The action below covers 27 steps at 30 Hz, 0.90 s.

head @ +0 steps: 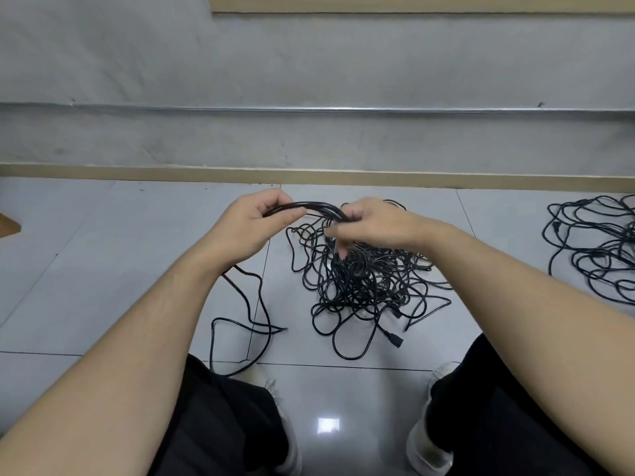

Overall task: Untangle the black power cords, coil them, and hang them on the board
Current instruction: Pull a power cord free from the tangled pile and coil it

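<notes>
A bundle of black cord loops (311, 207) arches between my two hands above the floor. My left hand (254, 218) grips its left end, with thumb and fingers curled round the strands. My right hand (364, 223) pinches the right end, fingers curled over it. Loose lengths of the same cord (240, 324) trail from under my left wrist down to the floor by my left knee. Below my hands lies a big tangled pile of black power cords (364, 286) with plugs showing at its near edge. The wooden board's lower edge (412, 6) shows at the top.
A second tangle of black cords (598, 245) lies on the floor at the right edge. A grey wall with a metal conduit (309, 109) and a tan baseboard (309, 175) runs behind. My knees and white shoes (429, 438) are at the bottom. The floor is glossy grey tile (103, 269).
</notes>
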{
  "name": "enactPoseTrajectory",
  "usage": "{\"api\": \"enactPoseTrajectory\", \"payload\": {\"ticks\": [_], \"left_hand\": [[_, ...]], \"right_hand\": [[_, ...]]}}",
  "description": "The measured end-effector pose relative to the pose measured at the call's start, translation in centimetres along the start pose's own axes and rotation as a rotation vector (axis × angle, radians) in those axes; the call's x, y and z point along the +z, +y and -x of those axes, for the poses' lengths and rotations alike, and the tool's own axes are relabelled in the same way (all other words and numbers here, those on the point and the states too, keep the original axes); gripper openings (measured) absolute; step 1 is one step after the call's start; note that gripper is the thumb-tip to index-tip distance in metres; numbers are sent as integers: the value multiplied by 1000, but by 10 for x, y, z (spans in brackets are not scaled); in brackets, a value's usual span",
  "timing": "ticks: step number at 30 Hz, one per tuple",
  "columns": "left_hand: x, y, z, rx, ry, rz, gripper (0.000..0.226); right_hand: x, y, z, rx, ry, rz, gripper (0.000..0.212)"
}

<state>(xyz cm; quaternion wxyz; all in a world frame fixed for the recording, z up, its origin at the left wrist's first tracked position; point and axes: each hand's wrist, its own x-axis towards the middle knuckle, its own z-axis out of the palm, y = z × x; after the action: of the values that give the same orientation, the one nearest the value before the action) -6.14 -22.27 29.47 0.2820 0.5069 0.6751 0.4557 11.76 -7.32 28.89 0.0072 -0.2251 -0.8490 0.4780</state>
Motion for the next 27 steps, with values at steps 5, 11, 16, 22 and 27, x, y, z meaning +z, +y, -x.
{"api": "enactPoseTrajectory", "payload": {"ticks": [5, 11, 16, 22, 27], "left_hand": [[-11, -9, 7, -32, 81, 87, 32], [-28, -30, 7, -125, 148, -22, 22], [-34, -34, 2, -178, 118, -133, 21], [-32, -24, 1, -40, 99, 310, 46], [-17, -12, 4, 120, 136, 256, 31]], "right_hand": [[3, 52, -12, 125, -86, 283, 29], [-13, 68, -7, 133, 67, 477, 31], [-20, 34, -15, -16, 263, 504, 30], [-32, 1, -8, -69, 455, 236, 25], [-23, -5, -8, -38, 291, 457, 20]]}}
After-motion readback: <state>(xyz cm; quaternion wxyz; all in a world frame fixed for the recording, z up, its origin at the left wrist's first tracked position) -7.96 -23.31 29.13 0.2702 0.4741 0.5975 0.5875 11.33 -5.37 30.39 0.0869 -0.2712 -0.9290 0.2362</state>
